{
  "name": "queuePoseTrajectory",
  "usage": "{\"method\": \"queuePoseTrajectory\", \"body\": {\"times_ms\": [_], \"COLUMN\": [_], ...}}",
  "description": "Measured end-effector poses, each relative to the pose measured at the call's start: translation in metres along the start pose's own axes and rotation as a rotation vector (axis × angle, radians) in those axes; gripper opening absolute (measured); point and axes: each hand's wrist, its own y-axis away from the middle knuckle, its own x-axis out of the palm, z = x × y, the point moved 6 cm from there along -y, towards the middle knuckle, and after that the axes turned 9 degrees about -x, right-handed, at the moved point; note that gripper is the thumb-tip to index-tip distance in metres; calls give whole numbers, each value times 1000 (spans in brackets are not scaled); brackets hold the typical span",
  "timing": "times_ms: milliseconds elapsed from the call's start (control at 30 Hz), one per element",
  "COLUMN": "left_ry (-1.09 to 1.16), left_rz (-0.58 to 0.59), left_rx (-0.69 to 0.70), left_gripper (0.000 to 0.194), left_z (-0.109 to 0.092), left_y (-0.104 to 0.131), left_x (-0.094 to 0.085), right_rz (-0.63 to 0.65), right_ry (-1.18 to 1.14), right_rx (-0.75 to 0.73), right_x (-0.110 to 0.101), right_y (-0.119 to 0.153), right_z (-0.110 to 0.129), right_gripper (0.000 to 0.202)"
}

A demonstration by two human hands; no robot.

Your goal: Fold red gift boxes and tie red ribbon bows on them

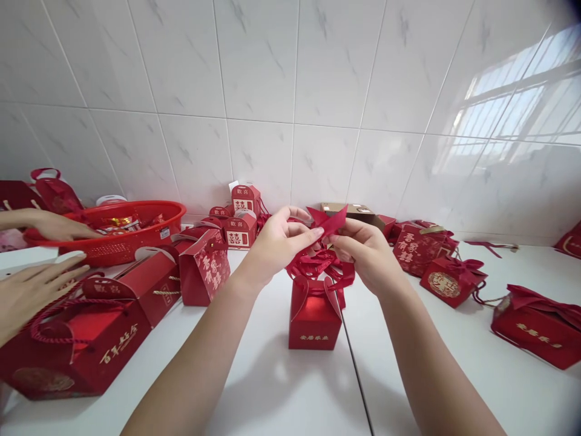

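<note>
Above a small red gift box (pixel 315 324) with gold characters, both my hands grip a red ribbon (pixel 333 221). My left hand (pixel 284 239) pinches it from the left, thumb on top. From the right, my right hand (pixel 363 245) pinches the ribbon between thumb and fingers. The ribbon's two pointed ends stick up between the hands. The box stands upright on the white table (pixel 267 375), its top flaps folded inward. More red ribbon (pixel 313 263) lies in loops just behind the box, partly hidden by my hands.
At left, another person's hands (pixel 40 287) are by a red basket (pixel 172 212) of wrapped sweets and a large red box (pixel 104 357). Red boxes (pixel 241 230) stand near the tiled wall (pixel 258 157). Ribboned boxes (pixel 454 281) sit at right. A dark seam (pixel 356 369) crosses the table.
</note>
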Motion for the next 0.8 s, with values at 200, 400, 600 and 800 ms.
{"method": "queuePoseTrajectory", "body": {"times_ms": [200,400,600,800], "left_ry": [-29,199,311,319], "left_rz": [37,4,-67,-27], "left_rx": [-31,-149,-204,-170], "left_gripper": [24,13,13,13], "left_z": [3,10,17,19], "left_y": [-1,-5,-4,3], "left_x": [3,-3,-8,-4], "right_rz": [21,102,278,174], "right_ry": [-1,275,746,1038], "right_rx": [-26,-214,-609,-717], "right_x": [3,-4,0,1], "right_y": [0,-4,3,16], "right_z": [-1,0,7,6], "right_gripper": [21,20,31,32]}}
